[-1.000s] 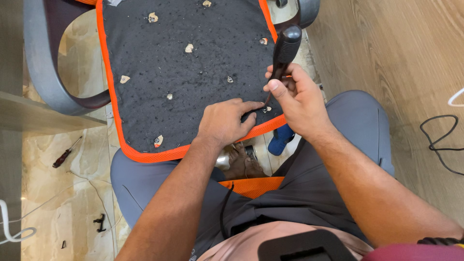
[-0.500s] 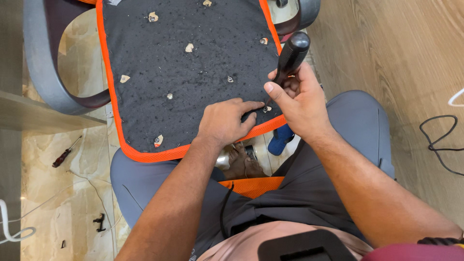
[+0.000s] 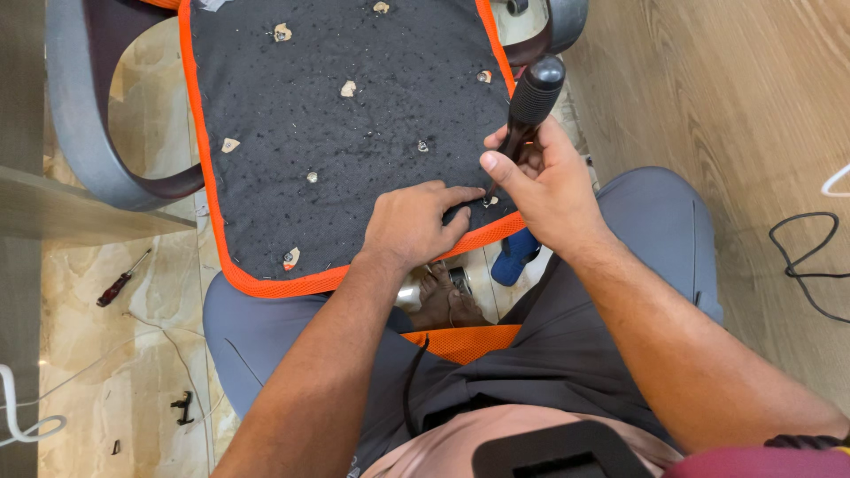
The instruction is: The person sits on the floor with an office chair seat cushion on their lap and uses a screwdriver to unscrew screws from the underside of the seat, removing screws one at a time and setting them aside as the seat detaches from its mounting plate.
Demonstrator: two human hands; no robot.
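An upturned chair seat [image 3: 354, 133] is laid across the person's knees, its black underside cloth edged with an orange mesh border [image 3: 266, 285]. The right hand [image 3: 544, 181] is closed around a black-handled tool [image 3: 534, 93], which looks like a screwdriver or an awl. The handle is tilted up and away, and the thin metal tip is pressed down at the near right edge of the cloth, close to the border. The left hand [image 3: 412, 226] is laid flat on the cloth just beside the tip, and its fingers [image 3: 456, 196] are stretched toward that point. Nothing is gripped by this hand; it only presses the cloth down.

Small pale scraps [image 3: 348, 88] are spread over the cloth, and a few tiny metal bits, perhaps staples, can be seen among them. A grey armrest [image 3: 80, 133] is curved at the left side. On the floor [image 3: 142, 354] a red-handled screwdriver [image 3: 119, 281] is lying, well apart from both hands, and a blue object [image 3: 513, 257] is seen under the seat near a bare foot.

The main danger is judged to be a slip. If the tip is pushed hard and jumps out, the left fingers could be stabbed, because they are so near. The cloth or mesh could also be torn by too much levering. The seat is only balanced on the knees, so it could tip under a sideways push.
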